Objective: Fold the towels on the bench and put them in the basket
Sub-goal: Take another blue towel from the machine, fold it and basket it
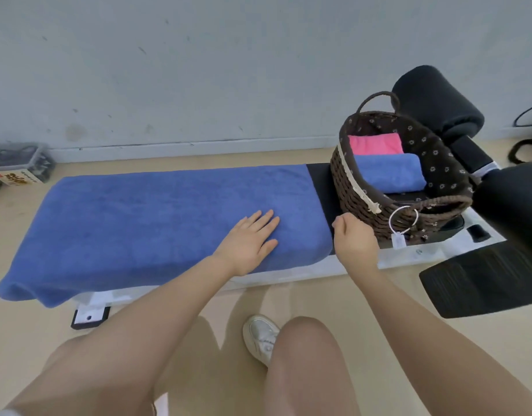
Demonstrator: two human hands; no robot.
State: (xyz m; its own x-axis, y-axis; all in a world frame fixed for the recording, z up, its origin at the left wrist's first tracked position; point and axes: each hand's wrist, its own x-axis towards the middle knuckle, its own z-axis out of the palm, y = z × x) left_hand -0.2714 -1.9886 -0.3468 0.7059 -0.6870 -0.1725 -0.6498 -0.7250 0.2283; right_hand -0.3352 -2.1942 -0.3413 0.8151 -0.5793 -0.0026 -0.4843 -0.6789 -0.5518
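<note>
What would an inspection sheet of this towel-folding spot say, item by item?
Surface: black padded bench, mostly covered.
Job's things: large blue towel spread flat along the bench; wicker basket at its right end holds a folded pink towel and a folded blue towel.
Clutter: clear storage box on the floor, far left.
Grippers: left hand flat on the spread towel; right hand closed at the towel's right edge, grasp unclear.
Cables: dark cable by the wall, far right.
Surroundings: scuffed wall, black roller pads.
</note>
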